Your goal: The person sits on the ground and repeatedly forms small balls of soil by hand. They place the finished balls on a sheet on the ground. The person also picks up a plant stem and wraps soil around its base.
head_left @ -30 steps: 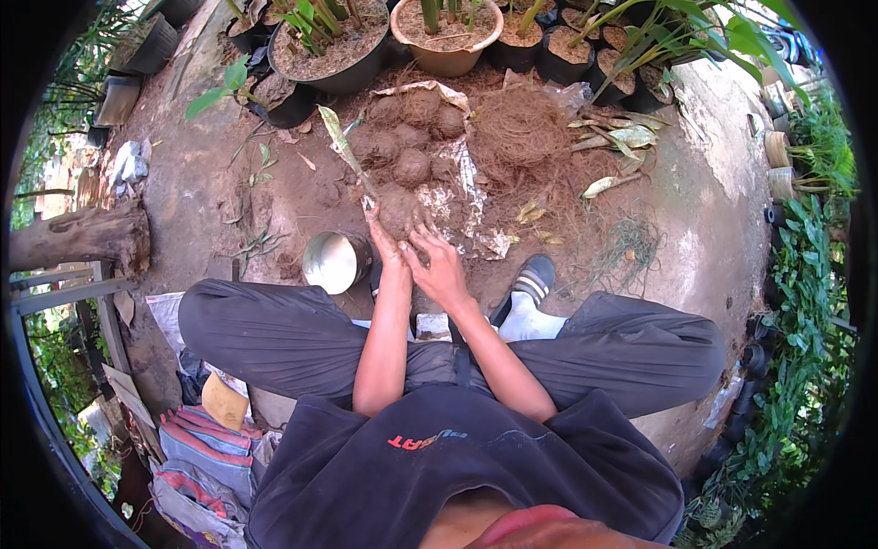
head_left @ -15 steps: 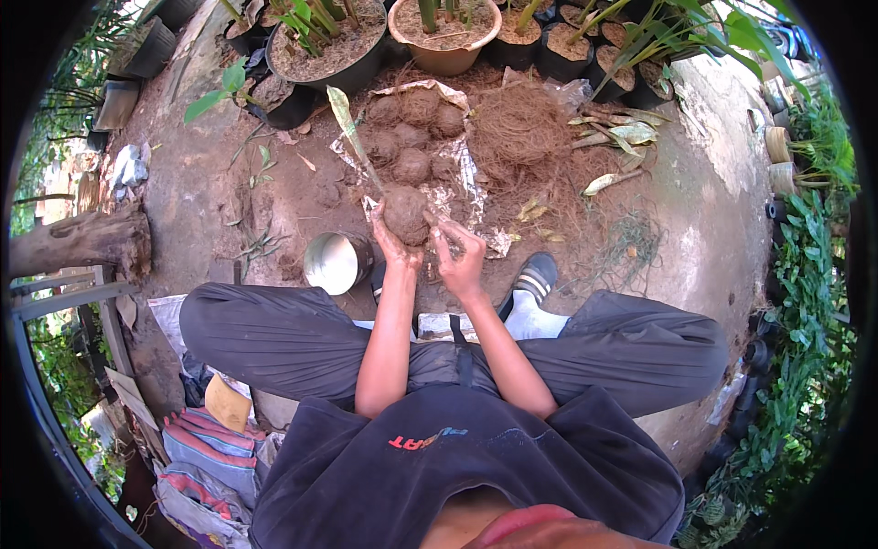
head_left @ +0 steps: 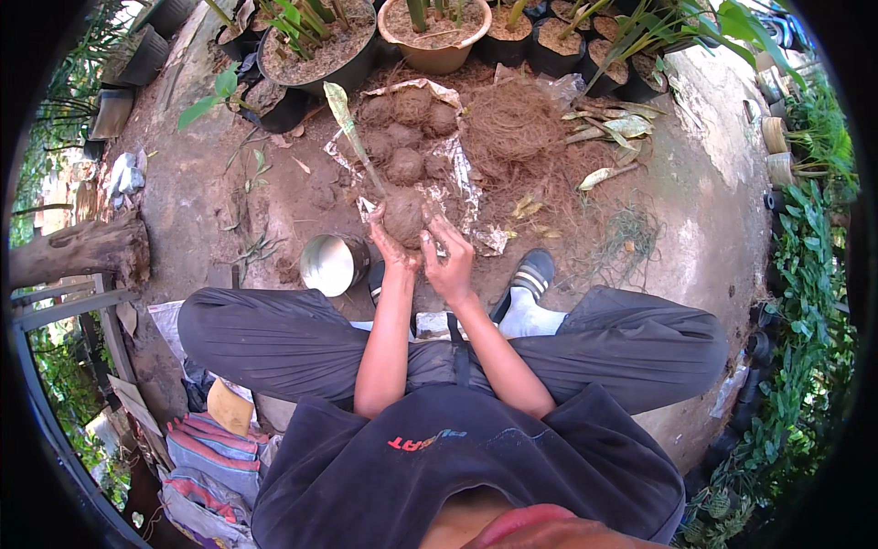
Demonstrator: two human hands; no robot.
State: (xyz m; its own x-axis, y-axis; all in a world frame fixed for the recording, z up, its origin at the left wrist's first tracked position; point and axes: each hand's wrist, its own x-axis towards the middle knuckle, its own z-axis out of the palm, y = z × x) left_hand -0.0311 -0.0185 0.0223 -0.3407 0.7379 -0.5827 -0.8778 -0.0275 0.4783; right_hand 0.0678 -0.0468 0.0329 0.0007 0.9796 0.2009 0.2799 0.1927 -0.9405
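Between my two hands is a round brown soil ball (head_left: pixel 403 220), with one tall mottled leaf (head_left: pixel 347 123) rising from it and leaning left. My left hand (head_left: pixel 394 249) cups it from the left and below, thumb up along its side. The fingers of my right hand (head_left: pixel 448 260) press against its right side; the palm is turned away, hiding part of the contact. Mud coats both hands. Just beyond, several similar soil balls (head_left: pixel 405 166) sit on a crumpled, dirt-stained sheet (head_left: pixel 470 189). A heap of brown fibre (head_left: pixel 514 122) lies right of them.
A round metal can (head_left: pixel 331 264) stands left of my hands, near my knee. Potted plants (head_left: pixel 430 57) line the far side. Dry leaves (head_left: pixel 607 176) lie at the right, beside thin green strands (head_left: pixel 631 240). A log (head_left: pixel 87 244) juts in from the left.
My right hand's fingers have shifted from a pinch at the ball's right edge to lying flatter along its side. The left hand still supports the ball. The view has shifted slightly.
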